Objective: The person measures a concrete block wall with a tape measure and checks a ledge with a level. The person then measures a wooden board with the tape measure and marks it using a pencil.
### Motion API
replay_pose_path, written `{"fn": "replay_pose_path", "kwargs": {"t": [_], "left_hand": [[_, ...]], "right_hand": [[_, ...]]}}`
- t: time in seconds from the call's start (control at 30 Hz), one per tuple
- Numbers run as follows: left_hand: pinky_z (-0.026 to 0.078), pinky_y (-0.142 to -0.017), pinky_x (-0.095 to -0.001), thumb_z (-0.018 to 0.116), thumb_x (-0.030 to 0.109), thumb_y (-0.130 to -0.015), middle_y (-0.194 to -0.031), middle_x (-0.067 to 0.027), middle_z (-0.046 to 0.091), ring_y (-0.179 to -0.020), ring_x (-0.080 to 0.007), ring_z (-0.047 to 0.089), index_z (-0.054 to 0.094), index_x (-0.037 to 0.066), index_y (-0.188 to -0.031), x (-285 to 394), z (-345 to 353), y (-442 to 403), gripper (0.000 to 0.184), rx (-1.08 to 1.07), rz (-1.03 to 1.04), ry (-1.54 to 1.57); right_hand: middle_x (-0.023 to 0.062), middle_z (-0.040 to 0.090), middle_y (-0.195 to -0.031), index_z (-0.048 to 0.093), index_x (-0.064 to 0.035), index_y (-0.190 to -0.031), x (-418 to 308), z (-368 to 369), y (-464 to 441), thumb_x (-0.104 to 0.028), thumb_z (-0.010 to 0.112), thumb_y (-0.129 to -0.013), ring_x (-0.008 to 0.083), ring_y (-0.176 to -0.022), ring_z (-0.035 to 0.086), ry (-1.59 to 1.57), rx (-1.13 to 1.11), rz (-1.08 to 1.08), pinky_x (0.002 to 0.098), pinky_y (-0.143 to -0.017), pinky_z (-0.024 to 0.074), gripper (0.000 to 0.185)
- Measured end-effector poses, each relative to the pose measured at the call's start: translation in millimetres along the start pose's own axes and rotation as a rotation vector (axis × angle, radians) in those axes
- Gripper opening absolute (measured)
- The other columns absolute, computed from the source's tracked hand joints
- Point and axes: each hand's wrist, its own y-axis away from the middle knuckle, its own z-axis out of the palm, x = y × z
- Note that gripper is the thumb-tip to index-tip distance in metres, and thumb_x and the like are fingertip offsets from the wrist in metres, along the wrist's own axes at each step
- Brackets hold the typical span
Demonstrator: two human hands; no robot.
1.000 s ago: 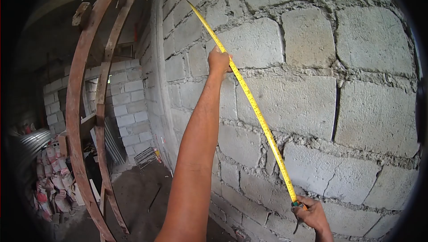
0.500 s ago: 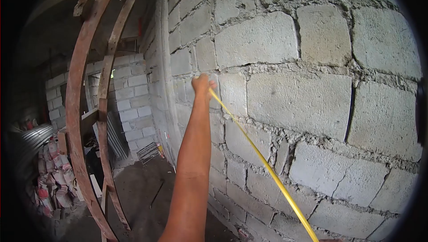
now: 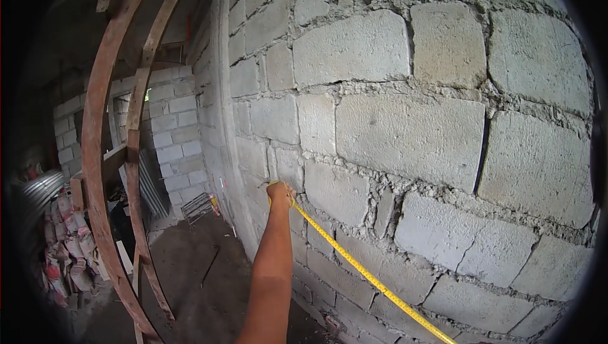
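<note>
My left hand (image 3: 279, 192) is closed on a yellow tape measure blade (image 3: 364, 271), with my arm stretched forward beside the block wall (image 3: 405, 135). From that hand the blade slants down to the right and leaves the view at the bottom edge. A bit of yellow also shows at the near side of the fist. My right hand is out of view, and so is the tape's case.
Two long wooden posts (image 3: 95, 147) stand at the left. Behind them are piled sacks (image 3: 73, 249), corrugated sheets (image 3: 41, 185) and another block wall (image 3: 174, 125). A thin rod (image 3: 209, 267) lies on the dark floor (image 3: 190, 293).
My left hand has come down along the wall with the blade. The blade's free end no longer rises above it. My right hand and the case have dropped out of view.
</note>
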Motion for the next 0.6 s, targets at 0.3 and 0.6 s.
{"fn": "replay_pose_path", "kwargs": {"t": [0.3, 0.6], "left_hand": [[0.045, -0.048, -0.0429, 0.054, 0.002, -0.08, -0.072, -0.0177, 0.06, -0.053, -0.0272, 0.057, 0.059, -0.008, -0.084, 2.9, -8.8, -18.2, 0.012, -0.006, 0.559, -0.982], [0.044, -0.039, -0.0437, 0.047, 0.0, -0.085, -0.078, -0.0198, 0.057, -0.049, -0.0275, 0.054, 0.053, -0.01, -0.091, 38.9, -2.1, -5.7, 0.013, -0.082, 0.16, -0.465]], "right_hand": [[0.0146, 0.067, -0.111, 0.063, -0.0062, -0.132, 13.6, -10.4, 7.8, -0.009, 0.077, -0.08, 0.0248, -0.102, 0.064, -0.039, 0.056, 0.002, 0.0375, -0.09, 0.0514, 0.055], [0.0147, 0.065, -0.117, 0.062, -0.0046, -0.133, 47.9, -1.8, 3.9, -0.008, 0.073, -0.084, 0.0257, -0.102, 0.064, -0.053, -0.012, 0.061, 0.0359, -0.096, 0.0511, 0.051]]}}
